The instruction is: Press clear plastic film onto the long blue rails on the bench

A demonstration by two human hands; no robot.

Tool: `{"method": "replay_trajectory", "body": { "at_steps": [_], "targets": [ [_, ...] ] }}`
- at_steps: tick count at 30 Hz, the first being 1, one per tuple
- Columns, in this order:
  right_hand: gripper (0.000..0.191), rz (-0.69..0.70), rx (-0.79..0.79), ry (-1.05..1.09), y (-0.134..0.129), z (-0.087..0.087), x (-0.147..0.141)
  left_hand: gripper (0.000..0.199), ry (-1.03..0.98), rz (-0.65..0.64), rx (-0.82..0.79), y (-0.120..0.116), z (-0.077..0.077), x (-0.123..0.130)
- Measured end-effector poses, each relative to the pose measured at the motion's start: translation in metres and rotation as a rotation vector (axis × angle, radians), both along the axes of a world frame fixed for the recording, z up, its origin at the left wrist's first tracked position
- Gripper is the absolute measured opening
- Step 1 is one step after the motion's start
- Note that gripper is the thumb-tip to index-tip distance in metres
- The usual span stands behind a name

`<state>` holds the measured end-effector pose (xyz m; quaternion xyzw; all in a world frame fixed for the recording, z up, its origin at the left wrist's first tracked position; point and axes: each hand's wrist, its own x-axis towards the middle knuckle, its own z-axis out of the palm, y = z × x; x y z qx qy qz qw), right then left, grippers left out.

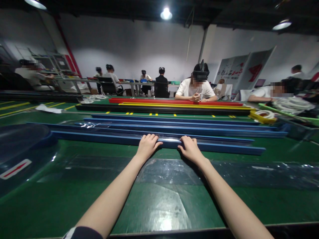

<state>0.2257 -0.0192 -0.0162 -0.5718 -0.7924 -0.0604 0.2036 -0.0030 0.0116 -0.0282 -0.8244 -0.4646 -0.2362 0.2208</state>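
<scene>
A long blue channel strip (224, 147) lies crosswise on the green table (99, 196). My left hand (149, 146) grips its near edge left of the middle, fingers over the top and thumb pointing right. To the right, my right hand (190, 148) holds the same strip the same way, its thumb pointing left. A short stretch of the strip shows between the two hands. Clear plastic film (171, 171) lies flat under my wrists and runs off to the right.
Beyond lie more blue strips (261, 132), a black strip (99, 108), a yellow strip (224, 107) and a red strip (149, 100). A film-wrapped blue roll (22, 142) is at the left. A person (184, 88) sits opposite; a yellow tray (255, 117) is at the right.
</scene>
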Motion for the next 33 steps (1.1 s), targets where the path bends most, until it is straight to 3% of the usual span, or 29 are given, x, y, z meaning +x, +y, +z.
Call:
{"method": "replay_trajectory", "body": {
  "at_steps": [5, 14, 21, 27, 33],
  "targets": [
    [0.024, 0.111, 0.060, 0.049, 0.001, -0.001, -0.031, 0.034, 0.002, 0.003, 0.005, 0.000, 0.000, 0.001],
    [0.011, -0.019, 0.055, 0.034, 0.013, -0.008, -0.042, 0.034, 0.001, -0.002, 0.004, 0.001, 0.000, 0.000],
    [0.010, -0.044, 0.030, 0.062, 0.012, -0.005, -0.046, 0.034, -0.008, -0.009, 0.008, 0.000, 0.001, 0.000],
    [0.010, -0.041, -0.028, 0.088, 0.006, -0.001, -0.033, 0.037, 0.003, -0.042, 0.013, -0.002, 0.005, 0.001],
    [0.009, -0.048, -0.081, 0.106, 0.003, -0.001, 0.008, 0.035, -0.010, -0.081, 0.016, -0.003, 0.006, 0.000]
  ]
}}
